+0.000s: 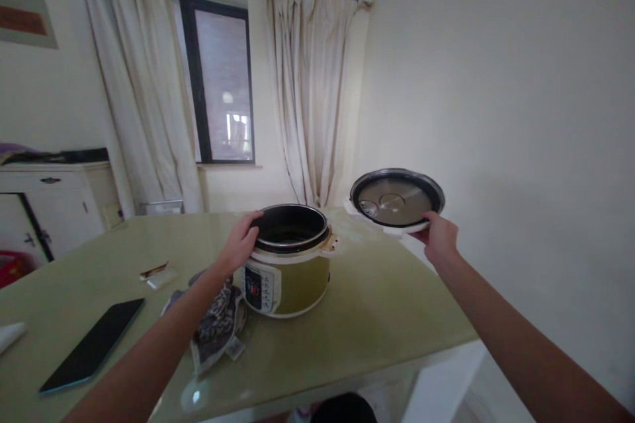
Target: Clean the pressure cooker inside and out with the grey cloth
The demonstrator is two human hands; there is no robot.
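Note:
An olive-green electric pressure cooker [292, 281] stands open on the table, its dark inner pot [290, 228] showing. My left hand [239, 243] rests on the cooker's left rim, fingers curled over the edge. My right hand [438, 236] grips the rim of the cooker's lid [395, 201], held tilted in the air to the right of the cooker, with its metal underside facing me.
A patterned cloth [218, 324] lies beside the cooker on the green glass-topped table [367, 317]. A black phone [94, 345] and a small packet [157, 275] lie to the left. The table's right edge borders a white wall. A cabinet [49, 211] stands far left.

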